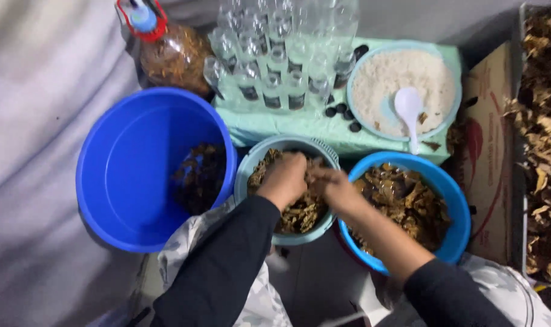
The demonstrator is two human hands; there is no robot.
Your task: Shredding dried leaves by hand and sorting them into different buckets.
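Observation:
My left hand [283, 178] and my right hand [333, 186] meet over a pale teal bowl [258, 158] full of brown dried leaves [300, 213]. Both hands are closed on a clump of those leaves, fingers bunched together at the bowl's middle. Dark sleeves cover my arms; the right sleeve is pushed up the forearm. A blue bowl [457, 206] of wet brown leaves sits just right of the teal bowl, under my right forearm.
A large blue tub [124, 175] with a few dark leaves stands at left. Behind are several clear small bottles [275, 60], a jug with a red handle [166, 48], a bowl of white grains [402, 82] with a white spoon [409, 109], and dry leaves in a crate [545, 139].

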